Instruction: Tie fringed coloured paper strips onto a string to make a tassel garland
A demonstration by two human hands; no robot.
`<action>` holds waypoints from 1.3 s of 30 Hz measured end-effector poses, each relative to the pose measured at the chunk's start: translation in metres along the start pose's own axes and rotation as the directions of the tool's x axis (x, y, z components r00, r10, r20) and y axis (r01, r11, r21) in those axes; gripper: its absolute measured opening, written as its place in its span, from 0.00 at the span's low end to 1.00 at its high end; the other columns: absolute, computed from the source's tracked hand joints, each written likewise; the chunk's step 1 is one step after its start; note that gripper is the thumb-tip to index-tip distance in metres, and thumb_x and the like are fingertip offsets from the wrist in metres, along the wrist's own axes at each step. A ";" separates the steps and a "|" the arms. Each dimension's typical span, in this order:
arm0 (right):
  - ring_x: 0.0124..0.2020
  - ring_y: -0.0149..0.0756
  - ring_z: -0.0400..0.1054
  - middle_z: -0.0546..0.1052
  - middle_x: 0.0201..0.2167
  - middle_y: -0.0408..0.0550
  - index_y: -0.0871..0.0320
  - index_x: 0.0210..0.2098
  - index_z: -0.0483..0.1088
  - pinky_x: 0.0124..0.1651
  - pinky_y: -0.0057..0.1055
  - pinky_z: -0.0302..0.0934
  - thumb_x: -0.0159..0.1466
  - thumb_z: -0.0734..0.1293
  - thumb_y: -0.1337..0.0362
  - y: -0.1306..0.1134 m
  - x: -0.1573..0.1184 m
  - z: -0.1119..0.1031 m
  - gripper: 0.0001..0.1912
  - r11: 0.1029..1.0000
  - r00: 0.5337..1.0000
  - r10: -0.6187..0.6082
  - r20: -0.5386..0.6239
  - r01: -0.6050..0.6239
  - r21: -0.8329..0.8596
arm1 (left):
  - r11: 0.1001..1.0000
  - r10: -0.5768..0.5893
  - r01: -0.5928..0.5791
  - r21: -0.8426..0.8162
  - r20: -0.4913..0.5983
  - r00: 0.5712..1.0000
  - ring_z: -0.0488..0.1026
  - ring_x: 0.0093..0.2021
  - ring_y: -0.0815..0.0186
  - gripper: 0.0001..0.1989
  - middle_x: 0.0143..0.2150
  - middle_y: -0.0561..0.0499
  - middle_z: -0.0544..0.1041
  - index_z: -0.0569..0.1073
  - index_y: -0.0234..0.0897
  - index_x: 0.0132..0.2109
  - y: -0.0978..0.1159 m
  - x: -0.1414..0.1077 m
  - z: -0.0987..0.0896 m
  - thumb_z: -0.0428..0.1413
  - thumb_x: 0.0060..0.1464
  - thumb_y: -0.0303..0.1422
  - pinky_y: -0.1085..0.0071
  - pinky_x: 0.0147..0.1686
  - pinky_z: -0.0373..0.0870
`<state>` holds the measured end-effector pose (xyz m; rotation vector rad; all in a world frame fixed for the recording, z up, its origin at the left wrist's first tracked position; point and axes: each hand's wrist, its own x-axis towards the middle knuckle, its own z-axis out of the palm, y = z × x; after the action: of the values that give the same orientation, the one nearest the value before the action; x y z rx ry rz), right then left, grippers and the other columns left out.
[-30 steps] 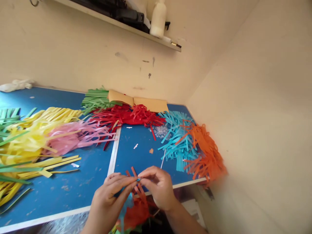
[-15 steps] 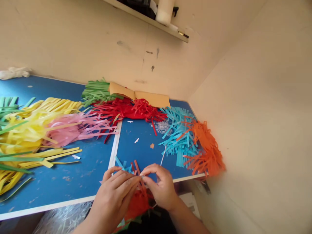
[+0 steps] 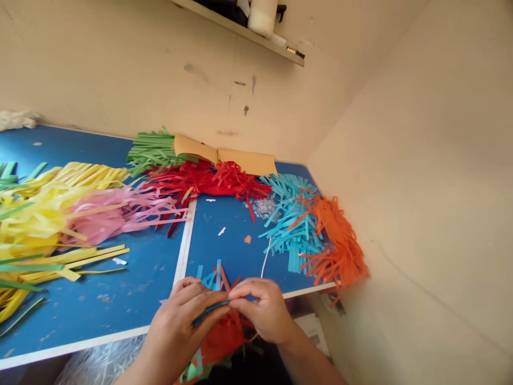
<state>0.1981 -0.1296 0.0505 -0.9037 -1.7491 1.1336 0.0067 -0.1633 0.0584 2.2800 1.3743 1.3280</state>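
Low in the view, at the table's front edge, my left hand point(image 3: 180, 315) and my right hand point(image 3: 264, 310) meet fingertip to fingertip. Between the left thumb and fingers runs a blue paper strip point(image 3: 210, 311), which looks folded or twisted. The right thumb and forefinger pinch its other end. Light blue paper strips point(image 3: 209, 279) stick up just behind the hands. Under them hangs orange fringed paper point(image 3: 222, 339), with green strips at its bottom. A white string point(image 3: 265, 259) leads from behind my right hand up toward the blue fringe; its lower part is hidden.
On the blue table point(image 3: 152, 278) lie piles of fringed paper: yellow point(image 3: 40, 214), pink point(image 3: 104, 214), green point(image 3: 150, 152), red point(image 3: 208, 179), light blue point(image 3: 294, 214) and orange point(image 3: 340, 235). A tan card point(image 3: 246, 161) leans at the wall. Overhead juts a shelf point(image 3: 240, 32).
The blue strip now shows between my hands, where the fingers covered it before. My left hand has turned slightly, with its thumb apart from the fingers. The whole view has shifted a little.
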 end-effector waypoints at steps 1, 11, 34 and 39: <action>0.31 0.32 0.76 0.82 0.29 0.45 0.56 0.31 0.80 0.39 0.23 0.67 0.61 0.73 0.65 -0.002 0.000 -0.001 0.02 1.000 1.000 -0.021 -0.002 0.021 -0.003 | 1.000 -0.005 0.005 0.001 -0.001 1.000 0.77 0.30 0.71 0.05 0.29 0.59 0.81 0.77 0.45 0.38 0.000 0.001 -0.001 0.58 0.59 0.39 0.74 0.39 0.71; 0.34 0.32 0.75 0.80 0.31 0.46 0.56 0.34 0.78 0.43 0.24 0.67 0.63 0.70 0.66 -0.009 0.000 0.004 0.03 0.998 1.000 -0.027 0.013 0.028 -0.057 | 0.999 0.015 -0.013 0.032 -0.045 0.999 0.79 0.30 0.73 0.08 0.29 0.62 0.81 0.75 0.45 0.37 0.004 0.005 -0.004 0.55 0.62 0.40 0.77 0.43 0.71; 0.34 0.33 0.72 0.79 0.31 0.45 0.56 0.35 0.70 0.41 0.29 0.64 0.67 0.64 0.69 -0.015 -0.004 0.004 0.05 0.904 0.971 -0.237 -0.024 0.212 -0.370 | 0.992 0.124 -0.123 0.040 -0.026 0.992 0.79 0.33 0.70 0.08 0.34 0.58 0.82 0.74 0.44 0.42 0.001 -0.002 0.003 0.56 0.57 0.25 0.66 0.63 0.58; 0.33 0.33 0.73 0.79 0.30 0.46 0.56 0.34 0.70 0.41 0.28 0.64 0.67 0.64 0.69 -0.013 -0.002 0.003 0.05 0.893 0.969 -0.247 -0.029 0.216 -0.395 | 0.992 0.125 -0.125 0.033 -0.008 0.992 0.79 0.33 0.70 0.07 0.34 0.58 0.82 0.73 0.44 0.41 -0.004 -0.003 0.010 0.56 0.57 0.27 0.66 0.63 0.59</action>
<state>0.1942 -0.1372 0.0616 -0.9245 -1.9931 0.5949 0.0113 -0.1605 0.0487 2.4200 1.2841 1.3647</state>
